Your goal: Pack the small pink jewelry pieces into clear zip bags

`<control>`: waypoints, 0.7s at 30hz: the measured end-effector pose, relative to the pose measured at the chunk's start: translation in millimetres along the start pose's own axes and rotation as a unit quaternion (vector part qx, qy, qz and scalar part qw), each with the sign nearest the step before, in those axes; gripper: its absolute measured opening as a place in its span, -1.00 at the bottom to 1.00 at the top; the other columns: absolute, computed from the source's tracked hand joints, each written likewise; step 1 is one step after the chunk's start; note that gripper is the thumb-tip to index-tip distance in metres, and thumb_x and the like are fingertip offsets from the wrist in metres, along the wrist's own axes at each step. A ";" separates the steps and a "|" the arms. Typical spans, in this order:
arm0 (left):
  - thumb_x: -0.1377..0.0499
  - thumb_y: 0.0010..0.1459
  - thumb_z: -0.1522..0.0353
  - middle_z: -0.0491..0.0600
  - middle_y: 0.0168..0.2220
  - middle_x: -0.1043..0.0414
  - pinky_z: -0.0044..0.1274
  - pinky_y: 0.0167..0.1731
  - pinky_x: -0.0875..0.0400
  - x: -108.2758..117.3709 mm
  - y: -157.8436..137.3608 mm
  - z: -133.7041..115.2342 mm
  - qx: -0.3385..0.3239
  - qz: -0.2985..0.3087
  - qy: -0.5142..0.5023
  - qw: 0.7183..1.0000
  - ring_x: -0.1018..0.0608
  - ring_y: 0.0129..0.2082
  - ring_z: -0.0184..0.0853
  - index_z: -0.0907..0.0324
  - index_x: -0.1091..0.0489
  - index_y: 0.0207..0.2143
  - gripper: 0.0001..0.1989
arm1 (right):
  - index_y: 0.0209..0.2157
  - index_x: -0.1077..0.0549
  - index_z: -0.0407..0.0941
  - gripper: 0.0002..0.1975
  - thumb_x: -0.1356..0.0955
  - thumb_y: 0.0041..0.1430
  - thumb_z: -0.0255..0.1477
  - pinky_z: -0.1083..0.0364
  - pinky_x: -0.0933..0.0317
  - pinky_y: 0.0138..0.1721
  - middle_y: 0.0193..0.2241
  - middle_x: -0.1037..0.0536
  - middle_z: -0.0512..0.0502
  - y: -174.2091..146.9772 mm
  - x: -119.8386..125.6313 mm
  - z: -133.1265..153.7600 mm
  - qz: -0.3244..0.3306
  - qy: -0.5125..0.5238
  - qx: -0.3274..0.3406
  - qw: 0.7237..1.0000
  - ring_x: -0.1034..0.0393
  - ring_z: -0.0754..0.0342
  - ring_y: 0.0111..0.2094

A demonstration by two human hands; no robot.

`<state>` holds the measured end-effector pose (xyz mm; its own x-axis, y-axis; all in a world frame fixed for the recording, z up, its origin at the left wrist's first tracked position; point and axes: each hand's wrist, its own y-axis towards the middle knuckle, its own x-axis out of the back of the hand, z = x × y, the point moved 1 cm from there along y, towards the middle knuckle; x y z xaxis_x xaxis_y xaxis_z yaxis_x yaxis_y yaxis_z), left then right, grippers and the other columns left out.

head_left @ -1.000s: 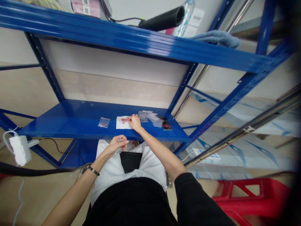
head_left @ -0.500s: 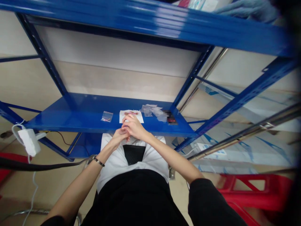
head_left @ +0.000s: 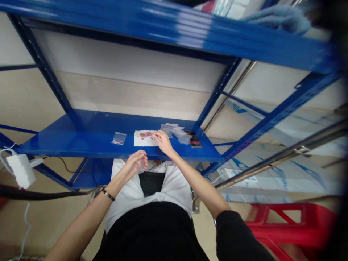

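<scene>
The right hand [head_left: 163, 142] is shown extended over the front part of the blue shelf [head_left: 81, 139], its fingertips [head_left: 155, 135] pinched narrowly at the right edge of a white sheet [head_left: 141, 140] on which small pink and red pieces [head_left: 146, 135] lie; whether a piece is actually gripped between the fingertips cannot be told at this size. The left hand [head_left: 135, 165] is held below the shelf edge, in front of the white shirt, loosely curled around a small clear plastic bag [head_left: 140, 164] that is kept apart from the shelf. Half a second earlier both hands were joined together just under the shelf edge; they have since been separated, the right hand having been carried back up to the sheet while the left has been kept low with the bag. A full second earlier the right hand was already at the same sheet, so a repeated cycle is indicated: judged from these views, a piece is fetched from the sheet, brought to the bag, and the sheet is visited again. A filled small bag [head_left: 119, 138] is seen lying to the left of the sheet, well apart from it, and a loose heap of empty clear bags [head_left: 174, 131] lies just right of the right hand, beside a dark flat object [head_left: 195, 141] whose nature cannot be made out. A beaded bracelet [head_left: 107, 195] is worn on the left wrist.
</scene>
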<state>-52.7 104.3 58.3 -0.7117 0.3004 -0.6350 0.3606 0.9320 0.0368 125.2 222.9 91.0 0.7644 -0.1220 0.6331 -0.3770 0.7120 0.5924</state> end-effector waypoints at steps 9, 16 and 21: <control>-0.24 0.14 0.35 -0.06 -0.45 -0.33 -0.53 -0.49 -0.37 -7.3 -15.3 1.2 -0.059 0.052 -0.026 0.997 -0.45 -0.47 -0.35 0.21 -0.32 -0.33 -0.85 | -0.27 -0.58 -0.13 -0.86 -0.36 0.21 -0.42 0.07 -0.15 -0.04 -0.24 -0.54 -0.16 -7.2 -18.4 -49.2 0.017 -0.138 -0.103 0.985 -0.35 -0.02 -0.14; -0.25 0.14 0.27 -0.04 -0.49 -0.40 -0.54 -0.54 -0.34 -8.8 -5.7 10.9 -0.016 0.038 0.087 0.995 -0.46 -0.53 -0.36 0.22 -0.33 -0.31 -0.79 | -0.34 -0.59 -0.14 -0.88 -0.39 0.18 -0.41 0.03 -0.14 -0.01 -0.29 -0.57 -0.19 12.0 -34.0 -42.1 0.034 -0.190 -0.113 0.975 -0.38 -0.05 -0.21; -0.39 -0.10 0.26 -0.07 -0.61 -0.40 -0.62 -0.62 -0.25 9.5 15.3 16.7 0.059 -0.043 0.283 0.956 -0.43 -0.63 -0.41 0.25 -0.34 -0.44 -0.67 | -0.39 -0.57 -0.15 -0.90 -0.38 0.16 -0.51 0.03 -0.13 0.00 -0.31 -0.56 -0.18 23.5 -30.6 -25.6 0.034 -0.180 -0.104 0.978 -0.37 -0.04 -0.20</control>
<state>-43.9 118.1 39.9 -0.9423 0.3155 -0.1122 0.3270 0.9392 -0.1047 106.3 261.0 72.8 0.4938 -0.2771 0.8242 -0.2782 0.8477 0.4516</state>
